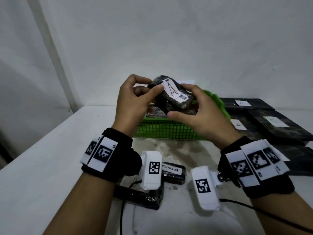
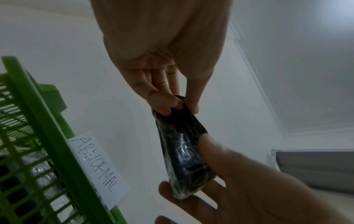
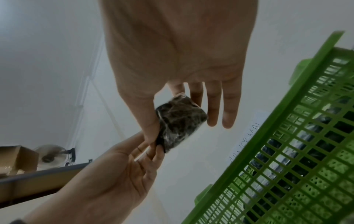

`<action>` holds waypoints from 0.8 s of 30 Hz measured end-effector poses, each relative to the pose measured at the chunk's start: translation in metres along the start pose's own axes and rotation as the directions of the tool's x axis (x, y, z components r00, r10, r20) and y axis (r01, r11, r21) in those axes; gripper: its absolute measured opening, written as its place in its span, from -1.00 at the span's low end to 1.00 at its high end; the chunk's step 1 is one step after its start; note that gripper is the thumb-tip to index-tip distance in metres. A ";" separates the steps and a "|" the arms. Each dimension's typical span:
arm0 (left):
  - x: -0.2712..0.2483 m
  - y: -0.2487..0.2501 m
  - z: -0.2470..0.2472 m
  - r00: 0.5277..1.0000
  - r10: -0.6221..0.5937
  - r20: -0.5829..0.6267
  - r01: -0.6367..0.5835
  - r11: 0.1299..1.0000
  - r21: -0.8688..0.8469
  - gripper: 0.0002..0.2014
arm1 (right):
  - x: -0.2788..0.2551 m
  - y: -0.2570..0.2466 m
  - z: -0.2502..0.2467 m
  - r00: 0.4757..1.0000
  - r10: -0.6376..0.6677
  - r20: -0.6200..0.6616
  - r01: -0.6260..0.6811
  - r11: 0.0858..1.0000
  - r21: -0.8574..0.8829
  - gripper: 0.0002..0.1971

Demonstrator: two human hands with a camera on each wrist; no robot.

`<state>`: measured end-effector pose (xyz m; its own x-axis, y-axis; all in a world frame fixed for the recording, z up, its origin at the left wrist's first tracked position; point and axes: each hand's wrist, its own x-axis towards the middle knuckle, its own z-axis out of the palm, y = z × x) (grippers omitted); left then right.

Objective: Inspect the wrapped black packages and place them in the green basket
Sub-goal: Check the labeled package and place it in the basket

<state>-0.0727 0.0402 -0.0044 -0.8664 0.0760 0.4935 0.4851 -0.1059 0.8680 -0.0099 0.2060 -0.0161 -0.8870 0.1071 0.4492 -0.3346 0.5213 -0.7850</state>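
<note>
While both hands were raised above the green basket (image 1: 167, 131), a wrapped black package (image 1: 171, 97) was held between them
Left hand (image 1: 135, 99) pinched one end, right hand (image 1: 199, 114) gripped the other; its white label read "A"

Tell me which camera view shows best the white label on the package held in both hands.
The head view: the white label faces that camera, with a handwritten A and barcodes, on the package held by the left hand and right hand. Both wrist views show only the package's wrapped black sides, not the label.
</note>
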 end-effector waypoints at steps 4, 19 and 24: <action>0.004 -0.002 -0.005 0.999 -0.003 0.047 0.001 0.999 0.039 -0.81 | 0.007 0.005 -0.002 0.995 -0.035 -0.089 0.029 0.998 -0.061 -0.42; 0.072 -0.030 -0.036 0.951 -0.298 -0.089 0.301 0.953 0.024 -0.85 | 0.131 -0.014 -0.031 0.921 0.064 0.383 0.132 0.875 -0.465 -0.54; 0.091 -0.049 -0.031 0.923 -0.343 -0.175 0.336 0.939 -0.067 -0.83 | 0.175 -0.011 -0.022 0.814 0.170 0.556 0.269 0.738 -0.619 -0.61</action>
<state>-0.1792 0.0213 -0.0041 -0.9867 -0.0669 0.1483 0.1565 -0.1409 0.9776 -0.1541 0.2372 0.0806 -0.9555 -0.2951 -0.0047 -0.2885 0.9375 -0.1946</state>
